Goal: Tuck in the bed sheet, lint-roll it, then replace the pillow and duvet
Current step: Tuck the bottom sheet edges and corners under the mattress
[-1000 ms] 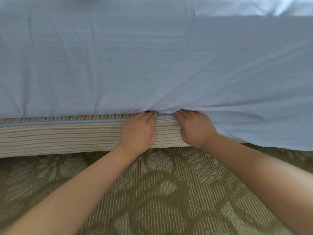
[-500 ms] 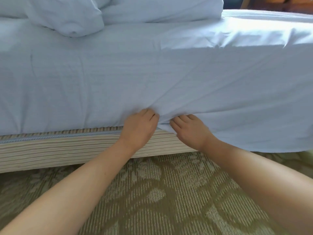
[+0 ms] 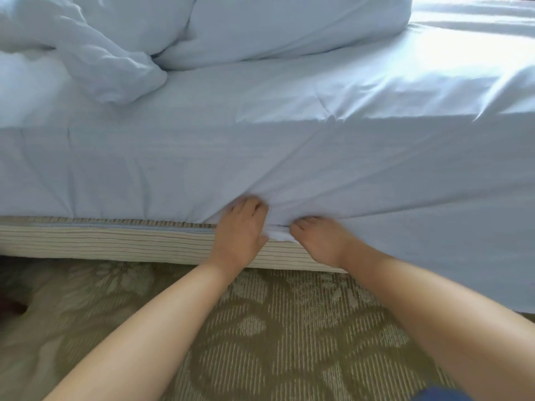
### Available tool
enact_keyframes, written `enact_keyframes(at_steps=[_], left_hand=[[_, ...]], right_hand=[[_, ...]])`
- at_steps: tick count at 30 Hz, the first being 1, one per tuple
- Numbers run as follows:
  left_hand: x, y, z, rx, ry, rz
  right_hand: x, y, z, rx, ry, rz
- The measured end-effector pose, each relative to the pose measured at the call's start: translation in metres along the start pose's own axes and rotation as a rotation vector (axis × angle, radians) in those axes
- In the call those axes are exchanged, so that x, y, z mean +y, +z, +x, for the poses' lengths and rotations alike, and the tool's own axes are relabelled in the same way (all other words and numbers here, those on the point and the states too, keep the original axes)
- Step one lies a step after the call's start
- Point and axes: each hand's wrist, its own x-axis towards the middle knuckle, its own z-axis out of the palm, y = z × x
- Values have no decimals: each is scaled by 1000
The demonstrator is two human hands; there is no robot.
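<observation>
Fingers of both my hands are buried in the sheet at the bed's lower edge: my left hand presses cloth in above the striped base, my right hand pinches a fold. If I shove too fast, I reckon the loose drape on my right bunches instead of tucking. Duvet and pillow lie on top; patterned carpet below.

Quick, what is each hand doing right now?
Left hand: open, fingers pressing the bed sheet in above the striped base.
Right hand: fingers tucked under the sheet's edge; grip cannot be told.
</observation>
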Motion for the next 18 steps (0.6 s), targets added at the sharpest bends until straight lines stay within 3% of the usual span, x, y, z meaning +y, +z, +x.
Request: enact_keyframes(at_steps=[4,7,10,13,18], left_hand=[[22,4,4,-127,-93,-62],[43,10,2,-248,-132,-39],[66,11,4,-297,-149,-6],[77,14,10,-359,-172,2],[73,23,15,-458,-173,-20]], right_hand=[[11,5,-2,-66,37,189],[24,11,-12,-139,58,188],[39,16,-26,-23,60,229],[45,20,-36,-30,31,324],[49,23,-42,-32,143,476]])
